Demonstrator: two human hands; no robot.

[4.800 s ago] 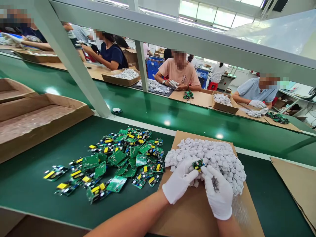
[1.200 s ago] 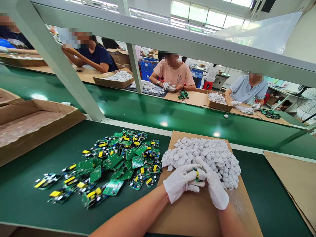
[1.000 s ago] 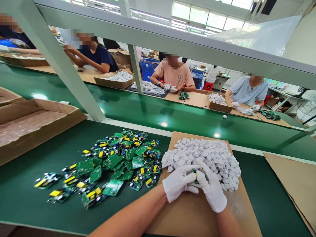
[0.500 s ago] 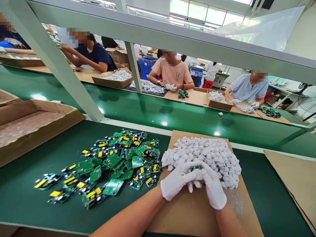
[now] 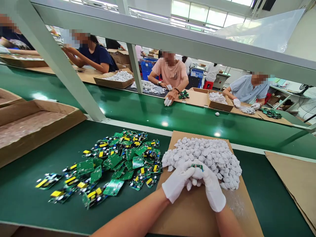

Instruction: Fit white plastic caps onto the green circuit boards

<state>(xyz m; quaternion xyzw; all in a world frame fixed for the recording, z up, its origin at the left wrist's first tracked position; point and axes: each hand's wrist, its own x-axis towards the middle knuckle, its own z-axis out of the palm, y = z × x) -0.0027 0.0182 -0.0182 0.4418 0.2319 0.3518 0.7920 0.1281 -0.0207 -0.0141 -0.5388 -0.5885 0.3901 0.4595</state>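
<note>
Both my hands wear white gloves and meet over the near edge of a heap of small white pieces [image 5: 204,148]. Between the fingertips sits a small green circuit board [image 5: 197,167], gripped from the left by my left hand [image 5: 178,180] and from the right by my right hand [image 5: 212,188]. Fingers of both are curled closed, and they cover most of the board's underside. Beneath them lies a brown cardboard sheet [image 5: 187,219]. To the left spreads a loose pile of circuit boards [image 5: 118,161] with yellow and dark components, some face down.
A shallow cardboard box [image 5: 56,131] stands at the left. Another cardboard sheet [image 5: 296,184] lies to the right. Beyond the bench runs a green conveyor belt [image 5: 138,108] carrying one white piece [image 5: 217,114]. A slanted metal post [image 5: 66,65] and overhead rail frame the view; several co-workers sit opposite.
My hands stay together on the circuit board, with only a slight shift. Across the belt, a co-worker's gloved hand has reached out over it. The lone white piece has shifted left on the belt.
</note>
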